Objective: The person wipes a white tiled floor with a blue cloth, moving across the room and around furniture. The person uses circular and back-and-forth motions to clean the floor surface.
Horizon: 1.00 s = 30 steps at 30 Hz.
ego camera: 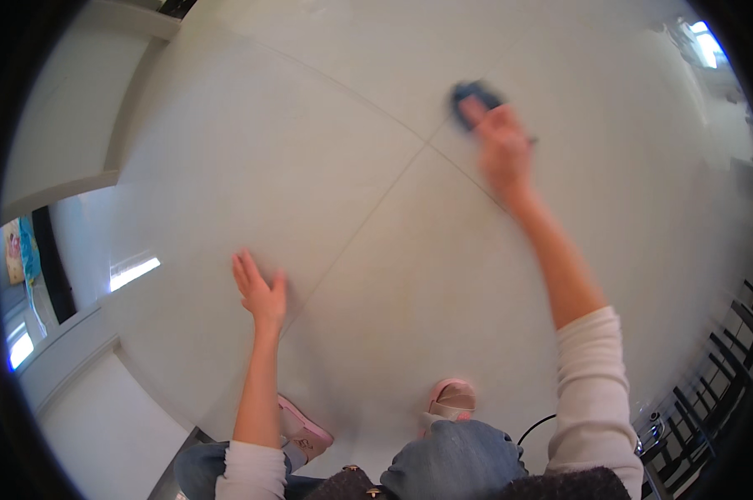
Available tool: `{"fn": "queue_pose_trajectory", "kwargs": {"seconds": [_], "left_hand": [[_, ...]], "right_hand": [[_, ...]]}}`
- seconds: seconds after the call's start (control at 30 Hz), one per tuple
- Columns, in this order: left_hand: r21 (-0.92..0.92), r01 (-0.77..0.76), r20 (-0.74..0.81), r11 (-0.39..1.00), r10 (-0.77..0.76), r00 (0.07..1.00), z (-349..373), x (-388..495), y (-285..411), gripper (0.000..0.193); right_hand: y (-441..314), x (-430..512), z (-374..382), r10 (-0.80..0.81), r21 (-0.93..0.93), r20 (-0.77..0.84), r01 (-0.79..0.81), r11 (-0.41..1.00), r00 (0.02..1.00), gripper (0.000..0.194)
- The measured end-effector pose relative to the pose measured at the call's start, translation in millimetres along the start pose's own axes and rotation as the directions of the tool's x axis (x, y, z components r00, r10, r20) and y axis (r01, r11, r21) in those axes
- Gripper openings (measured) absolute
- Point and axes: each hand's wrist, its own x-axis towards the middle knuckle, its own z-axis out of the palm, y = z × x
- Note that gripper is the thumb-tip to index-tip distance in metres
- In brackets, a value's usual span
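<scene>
Out ahead and to the right, my right hand [504, 150] grips a dark blue object [467, 106], a cloth or pad by its look. Motion blur hides its exact kind. It is at the pale tiled floor [364, 244], close to where two tile joints cross. A small dark tip shows at the right side of that hand. My left hand [263, 294] is empty, with its thumb spread from the fingers. It is over the floor on the left; whether the palm touches the tile I cannot tell.
Pink slippers [453, 394] are on my feet below. White door frames or panels [111, 350] border the left side, with a doorway between them. At the lower right stands a black metal rack [704, 381]. A black cable [536, 425] curves beside my knee.
</scene>
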Motion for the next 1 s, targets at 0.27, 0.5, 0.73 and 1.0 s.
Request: {"fn": "queue_pose_trajectory", "kwargs": {"seconds": [0.27, 0.5, 0.73, 1.0], "left_hand": [[0.168, 0.085, 0.293, 0.982, -0.132, 0.947, -11, -93, 21, 0.13], [0.171, 0.069, 0.29, 0.983, -0.117, 0.95, 2, -89, 13, 0.136], [0.189, -0.027, 0.274, 0.982, -0.026, 0.961, 10, -92, -6, 0.141], [0.249, -0.011, 0.328, 0.968, -0.074, 0.942, 8, -85, 6, 0.141]], "right_hand": [[91, 60, -32, 0.251, -0.242, -0.071, -0.261, 0.934, 0.965, 0.038], [-171, -159, -8, -0.013, 0.002, 0.425, 0.013, 1.0, 0.905, 0.046], [-197, -203, -41, -0.436, 0.398, 0.562, 0.232, 0.888, 0.703, 0.051], [28, -113, -84, 0.122, -0.15, 0.019, -0.117, 0.982, 0.992, 0.049]]}}
